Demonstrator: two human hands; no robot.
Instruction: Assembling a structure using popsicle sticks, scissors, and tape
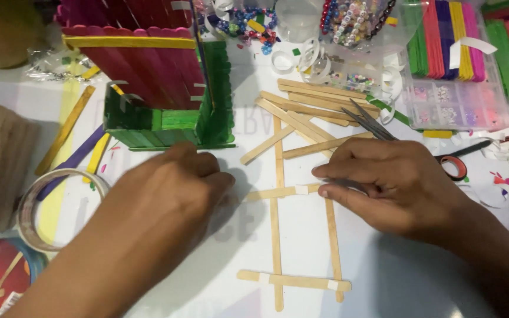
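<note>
Bright, even overhead light on the white table (384, 277), soft shadows under both hands (slight motion blur).

1. Left hand (169, 185) – seen from the back, palm down, fingers curled loosely under and pointing toward the right hand; what its fingertips touch cannot be seen.
2. Left forearm – runs from the lower left corner up to the wrist, bare.
3. Right hand (384, 179) – palm down, fingers stretched leftward and pressed flat, fingertips close together, thumb tucked beneath.
4. Right forearm – enters from the lower right corner, wrist slightly raised behind the knuckles.
</note>
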